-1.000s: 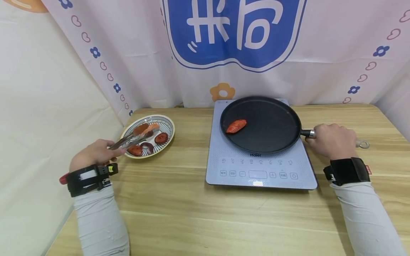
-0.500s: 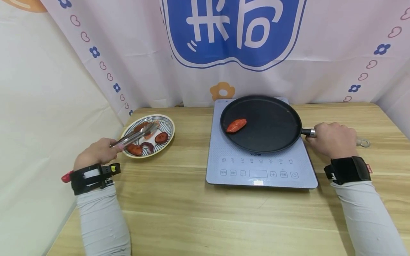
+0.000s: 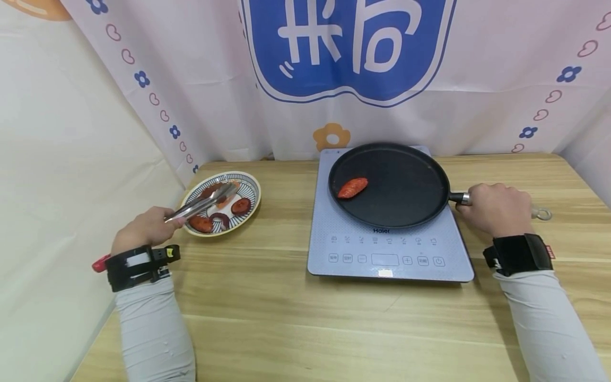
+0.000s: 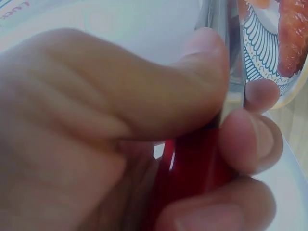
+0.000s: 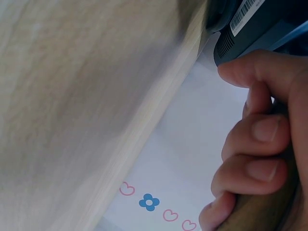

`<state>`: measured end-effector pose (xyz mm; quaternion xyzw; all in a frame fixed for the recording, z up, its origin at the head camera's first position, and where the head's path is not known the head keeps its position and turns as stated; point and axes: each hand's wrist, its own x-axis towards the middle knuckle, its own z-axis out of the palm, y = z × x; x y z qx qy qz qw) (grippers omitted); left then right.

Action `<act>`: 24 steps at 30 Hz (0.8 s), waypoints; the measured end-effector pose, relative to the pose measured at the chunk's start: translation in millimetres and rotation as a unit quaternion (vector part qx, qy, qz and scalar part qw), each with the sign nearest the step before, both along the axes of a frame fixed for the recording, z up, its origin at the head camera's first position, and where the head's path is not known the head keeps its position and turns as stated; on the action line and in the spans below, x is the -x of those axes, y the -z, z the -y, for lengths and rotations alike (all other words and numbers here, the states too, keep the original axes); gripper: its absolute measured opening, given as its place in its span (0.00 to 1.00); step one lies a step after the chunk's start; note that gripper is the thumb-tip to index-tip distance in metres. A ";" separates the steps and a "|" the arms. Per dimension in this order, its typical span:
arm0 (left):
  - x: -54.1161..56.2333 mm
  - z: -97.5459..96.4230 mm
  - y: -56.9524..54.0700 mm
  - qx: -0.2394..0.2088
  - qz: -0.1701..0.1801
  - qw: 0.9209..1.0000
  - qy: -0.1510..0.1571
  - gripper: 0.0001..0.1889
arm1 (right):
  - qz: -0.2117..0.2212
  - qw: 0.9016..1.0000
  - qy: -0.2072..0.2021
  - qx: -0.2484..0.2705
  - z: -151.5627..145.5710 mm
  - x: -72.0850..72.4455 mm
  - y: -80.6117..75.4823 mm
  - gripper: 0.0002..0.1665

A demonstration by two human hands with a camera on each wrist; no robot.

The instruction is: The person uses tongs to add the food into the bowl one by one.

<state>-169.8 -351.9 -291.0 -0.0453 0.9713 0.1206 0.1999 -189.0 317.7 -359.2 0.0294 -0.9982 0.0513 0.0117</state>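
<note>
In the head view my left hand [image 3: 145, 228] grips metal tongs [image 3: 205, 203] over a patterned plate [image 3: 258, 193]. The tongs' arms lie close together above the food, overlapping a brown piece and an orange piece [image 3: 235, 185]. Whether a piece is pinched between the tips, I cannot tell. A red handle part [image 4: 199, 161] shows under my fingers in the left wrist view. My right hand [image 3: 498, 209] is wrapped around the handle [image 3: 459, 198] of a flat black frying pan [image 3: 401, 185]. One red, scored sausage-like piece [image 3: 352, 188] lies at the pan's left side.
Beneath the pan is a pale induction cooker [image 3: 353, 268] with a control panel along its front. The plate also bears a dark round slice [image 3: 241, 206], a purple curled piece [image 3: 220, 220] and a reddish piece [image 3: 200, 224]. A printed curtain [image 3: 215, 106] hangs behind the wooden table [image 3: 286, 323].
The tongs' arms, spread apart over the plate a second ago, have come together. My left hand has shifted slightly right. The right hand and pan stay in place.
</note>
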 end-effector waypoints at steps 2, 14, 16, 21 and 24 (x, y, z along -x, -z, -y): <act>-0.2 -1.0 -0.6 0.002 0.002 1.000 -0.002 0.30 | 0.001 1.000 -0.001 0.000 -0.2 0.1 0.2 0.22; -0.4 -0.8 0.7 -0.020 0.015 1.000 -0.012 0.29 | 0.006 1.000 -0.001 0.001 -1.1 1.1 0.5 0.22; 0.3 -1.6 2.9 -0.043 0.026 0.998 -0.022 0.27 | 0.005 1.000 -0.002 0.001 -1.1 1.3 0.4 0.22; 2.1 -4.4 6.9 -0.071 0.043 0.996 -0.038 0.25 | 0.003 1.000 -0.003 0.000 -0.9 1.6 -0.1 0.22; 1.0 -5.1 5.0 -0.029 0.024 0.999 -0.023 0.28 | 0.001 1.000 -0.003 0.001 -0.8 1.7 -0.2 0.22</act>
